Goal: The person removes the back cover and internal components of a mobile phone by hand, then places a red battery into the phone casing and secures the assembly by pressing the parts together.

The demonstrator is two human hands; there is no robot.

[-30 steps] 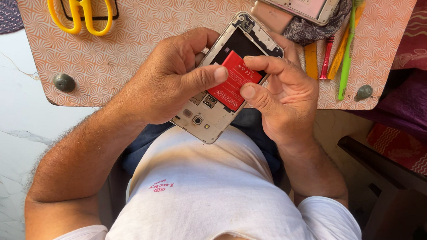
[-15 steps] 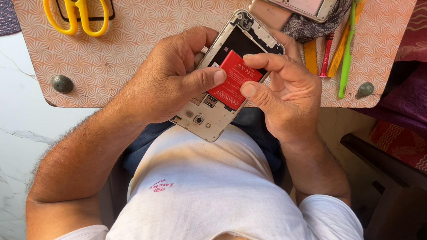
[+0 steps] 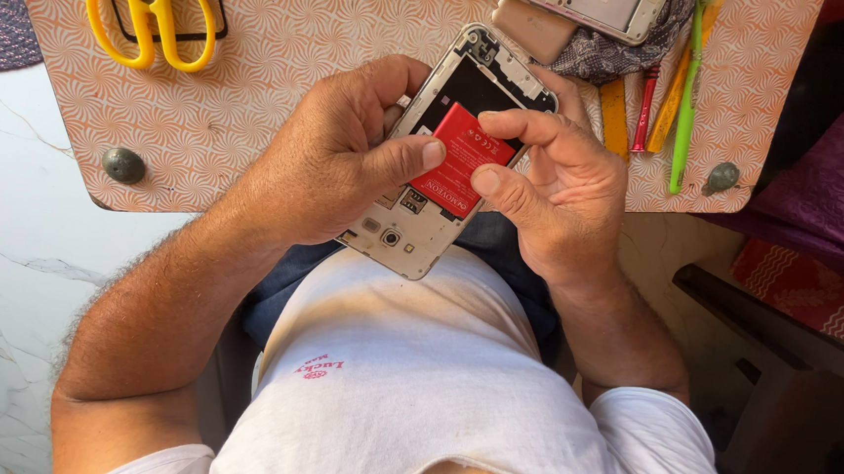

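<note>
An opened smartphone point(image 3: 459, 66) with its back cover off lies in my left hand point(image 3: 334, 157), held above my lap at the near edge of a small patterned table point(image 3: 288, 30). A red battery point(image 3: 460, 151) sits tilted in the phone's dark battery bay. My left thumb presses on the battery's lower left edge. My right hand point(image 3: 554, 192) pinches the battery's right side between thumb and forefinger.
Yellow-handled scissors point(image 3: 151, 0) lie on a dark flat object at the table's far left. Another phone point(image 3: 582, 1) rests on a patterned cloth at the far right, with several coloured tools point(image 3: 688, 87) beside it. Purple fabric point(image 3: 843, 167) and dark furniture are on the right.
Both hands and the phone have held nearly the same pose; the view has shifted slightly and the battery looks a little lower in its bay.
</note>
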